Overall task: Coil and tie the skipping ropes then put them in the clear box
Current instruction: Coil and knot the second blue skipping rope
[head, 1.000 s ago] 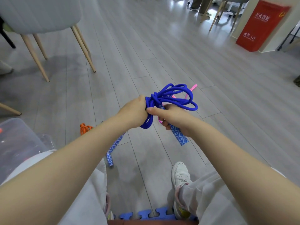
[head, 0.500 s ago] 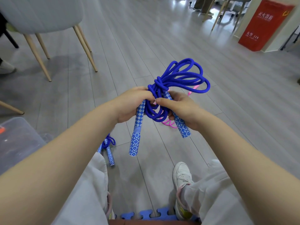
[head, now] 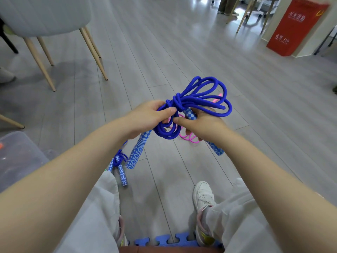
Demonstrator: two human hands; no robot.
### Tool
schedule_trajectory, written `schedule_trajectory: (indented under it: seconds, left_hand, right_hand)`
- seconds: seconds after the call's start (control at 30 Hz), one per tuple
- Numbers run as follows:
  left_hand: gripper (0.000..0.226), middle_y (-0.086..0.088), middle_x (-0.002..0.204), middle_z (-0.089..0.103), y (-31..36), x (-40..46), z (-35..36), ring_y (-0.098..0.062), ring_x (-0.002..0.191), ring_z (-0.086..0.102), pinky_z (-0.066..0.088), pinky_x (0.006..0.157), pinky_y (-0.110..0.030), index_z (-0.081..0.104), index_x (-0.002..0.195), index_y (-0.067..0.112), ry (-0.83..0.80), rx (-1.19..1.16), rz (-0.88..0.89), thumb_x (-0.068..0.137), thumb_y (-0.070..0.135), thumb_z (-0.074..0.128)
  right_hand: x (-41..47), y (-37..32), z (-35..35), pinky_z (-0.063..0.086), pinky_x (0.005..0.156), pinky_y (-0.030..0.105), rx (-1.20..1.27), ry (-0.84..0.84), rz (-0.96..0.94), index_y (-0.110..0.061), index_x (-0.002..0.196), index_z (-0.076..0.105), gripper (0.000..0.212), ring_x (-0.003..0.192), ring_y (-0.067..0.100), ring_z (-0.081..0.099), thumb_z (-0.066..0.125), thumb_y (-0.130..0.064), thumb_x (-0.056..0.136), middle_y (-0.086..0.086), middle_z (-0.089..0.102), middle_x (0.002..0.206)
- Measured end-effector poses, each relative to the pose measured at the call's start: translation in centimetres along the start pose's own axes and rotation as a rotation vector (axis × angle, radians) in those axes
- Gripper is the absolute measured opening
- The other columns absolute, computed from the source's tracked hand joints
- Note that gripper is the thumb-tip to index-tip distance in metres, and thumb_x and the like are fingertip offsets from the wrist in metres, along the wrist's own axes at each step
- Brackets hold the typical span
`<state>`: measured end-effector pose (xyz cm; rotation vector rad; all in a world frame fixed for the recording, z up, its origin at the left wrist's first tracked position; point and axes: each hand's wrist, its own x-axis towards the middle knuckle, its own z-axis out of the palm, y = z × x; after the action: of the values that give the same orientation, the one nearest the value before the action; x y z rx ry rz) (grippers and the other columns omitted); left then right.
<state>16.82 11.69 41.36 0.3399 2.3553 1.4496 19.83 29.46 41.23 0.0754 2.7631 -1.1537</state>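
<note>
Blue rope (head: 198, 99), coiled and knotted, held up over grey floor (head: 200, 52). Left hand (head: 145, 118) curled around the loops by the knot. Right hand (head: 202, 125) curled around a patterned handle (head: 189, 114). Clear box (head: 18, 157) at far left. Pink rope (head: 187, 136) on floor below.

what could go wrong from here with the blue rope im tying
The knot in the blue braided skipping rope looks loose, so the uneven loops fanning out beyond it may slip free when either the left hand or right hand lets go. One blue-and-white patterned handle dangles low and could snag the second blue rope bundle on the floor. The clear plastic box sits far left, so the bundle may unravel during the carry.
</note>
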Motion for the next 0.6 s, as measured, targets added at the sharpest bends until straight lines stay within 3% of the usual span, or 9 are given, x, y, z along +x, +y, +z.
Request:
schedule_trajectory:
  seconds: [0.07, 0.17, 0.27, 0.33, 0.4, 0.5, 0.6]
  left_hand:
    - [0.022, 0.009, 0.066, 0.057, -0.1, 0.3, 0.3, -0.011, 0.065, 0.051, 0.045, 0.069, -0.032, 0.065, 0.096, 0.016, 0.071, 0.026, 0.023, 0.095, 0.036, 0.057]
    - [0.020, 0.007, 0.069, 0.062, 0.0, 0.6, 0.3, -0.010, 0.065, 0.058, 0.053, 0.075, -0.037, 0.067, 0.095, 0.020, 0.197, 0.035, 0.041, 0.093, 0.038, 0.057]
    - [0.021, 0.004, 0.076, 0.066, -0.3, 0.8, -0.5, -0.014, 0.072, 0.065, 0.059, 0.079, -0.046, 0.066, 0.095, 0.024, 0.229, 0.099, 0.044, 0.092, 0.042, 0.056]
    - [0.022, 0.003, 0.075, 0.064, -0.5, 0.7, -0.7, -0.014, 0.069, 0.064, 0.058, 0.077, -0.043, 0.067, 0.096, 0.020, 0.218, 0.071, 0.031, 0.092, 0.040, 0.058]
    - [0.027, 0.004, 0.065, 0.055, -0.2, 0.6, -0.8, -0.012, 0.059, 0.053, 0.052, 0.068, -0.033, 0.066, 0.097, 0.010, 0.184, -0.131, -0.003, 0.094, 0.036, 0.059]
    - [0.029, 0.007, 0.055, 0.039, 0.5, 0.2, -1.2, -0.011, 0.054, 0.032, 0.028, 0.058, -0.026, 0.065, 0.107, 0.007, 0.077, -0.458, -0.033, 0.098, 0.032, 0.055]
    - [0.037, 0.009, 0.051, 0.035, 1.0, -0.4, -0.9, -0.010, 0.051, 0.028, 0.026, 0.055, -0.024, 0.064, 0.114, 0.001, -0.019, -0.515, -0.032, 0.100, 0.031, 0.049]
  right_hand:
    - [0.0, -0.1, 0.1, 0.045, 0.046, 0.022, -0.045, 0.011, 0.018, -0.031, 0.082, 0.048, 0.031, 0.054, 0.008, 0.059, 0.061, -0.059, 0.085, -0.003, 0.070, 0.072]
    - [0.2, -0.2, 0.0, 0.048, 0.047, 0.025, -0.034, -0.010, 0.050, -0.018, 0.087, 0.051, 0.045, 0.046, 0.013, 0.059, 0.055, -0.062, 0.087, 0.001, 0.071, 0.065]
    - [0.5, -0.1, -0.4, 0.051, 0.052, 0.031, 0.006, -0.022, 0.045, -0.013, 0.094, 0.055, 0.036, 0.053, 0.019, 0.056, 0.052, -0.049, 0.094, 0.006, 0.065, 0.070]
    - [0.7, 0.1, -0.7, 0.049, 0.056, 0.034, -0.026, -0.004, 0.030, -0.017, 0.093, 0.056, 0.030, 0.056, 0.021, 0.053, 0.050, -0.046, 0.096, 0.006, 0.059, 0.072]
    - [0.9, 0.6, -1.1, 0.044, 0.057, 0.032, -0.141, 0.052, -0.019, -0.022, 0.087, 0.054, 0.029, 0.059, 0.019, 0.052, 0.048, -0.049, 0.096, 0.004, 0.057, 0.073]
    - [1.1, 1.1, -1.9, 0.037, 0.053, 0.029, -0.242, 0.152, -0.057, -0.025, 0.096, 0.053, 0.027, 0.062, 0.014, 0.052, 0.045, -0.050, 0.097, -0.001, 0.056, 0.073]
    - [1.4, 1.5, -2.2, 0.035, 0.053, 0.027, -0.191, 0.164, -0.018, -0.021, 0.096, 0.056, 0.030, 0.060, 0.012, 0.051, 0.045, -0.048, 0.098, -0.003, 0.054, 0.070]
